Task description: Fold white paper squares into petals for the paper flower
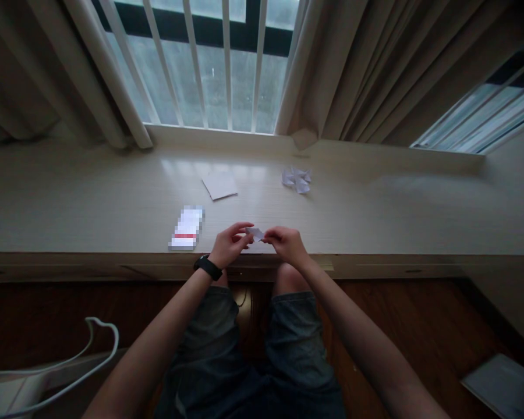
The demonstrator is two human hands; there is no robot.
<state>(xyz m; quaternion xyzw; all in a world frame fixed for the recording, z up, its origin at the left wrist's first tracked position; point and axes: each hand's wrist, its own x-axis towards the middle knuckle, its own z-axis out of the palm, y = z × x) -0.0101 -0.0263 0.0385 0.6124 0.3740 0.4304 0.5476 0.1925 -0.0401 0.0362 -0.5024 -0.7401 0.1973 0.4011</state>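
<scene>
Between my two hands, just above the front edge of the pale desk (375,215), is a small folded piece of white paper (255,234). My left hand (231,243), with a black watch on its wrist, pinches the paper's left side between thumb and fingers. The right end of it is gripped by the fingertips of my right hand (284,240). Farther back on the desk lie a stack of square white paper (219,185) and, to its right, a cluster of folded paper pieces (297,180).
A blurred-out phone-like object (187,228) lies left of my hands. Behind the desk are a barred window (201,81) and beige curtains (344,70). A white cable (102,326) loops at lower left. On the floor at lower right is a flat grey object (504,384).
</scene>
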